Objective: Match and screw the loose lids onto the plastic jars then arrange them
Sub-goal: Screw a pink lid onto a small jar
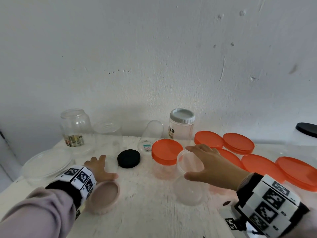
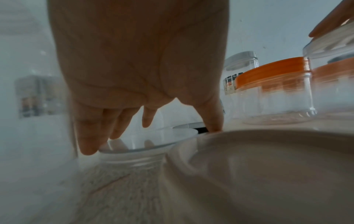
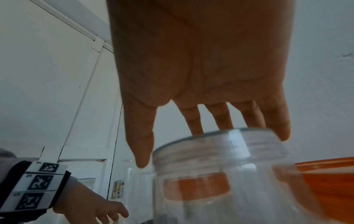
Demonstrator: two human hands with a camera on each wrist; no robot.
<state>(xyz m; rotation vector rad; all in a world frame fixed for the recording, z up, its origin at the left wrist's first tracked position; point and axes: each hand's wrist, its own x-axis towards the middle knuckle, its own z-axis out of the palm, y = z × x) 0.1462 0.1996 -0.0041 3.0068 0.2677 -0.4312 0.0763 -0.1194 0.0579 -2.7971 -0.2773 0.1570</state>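
An open clear plastic jar (image 1: 188,191) stands near the table's front middle. My right hand (image 1: 188,162) reaches over its mouth, fingertips on the far rim and thumb beside the neck, holding it; in the right wrist view the jar (image 3: 201,159) looks tilted and blurred. My left hand (image 1: 101,167) is lower left, its fingers (image 2: 90,145) and thumb set around the rim of a low clear lid (image 2: 143,145). A pale pink lid (image 1: 104,196) lies upturned just under that wrist. A black lid (image 1: 129,158) lies between the hands. One jar (image 1: 166,151) wears an orange lid.
Several loose orange lids (image 1: 238,143) crowd the right side. Against the wall stand a grey-lidded jar (image 1: 181,124), a glass jar (image 1: 75,127) and two clear jars (image 1: 108,134). A wide clear lid (image 1: 46,162) lies far left, near the table edge.
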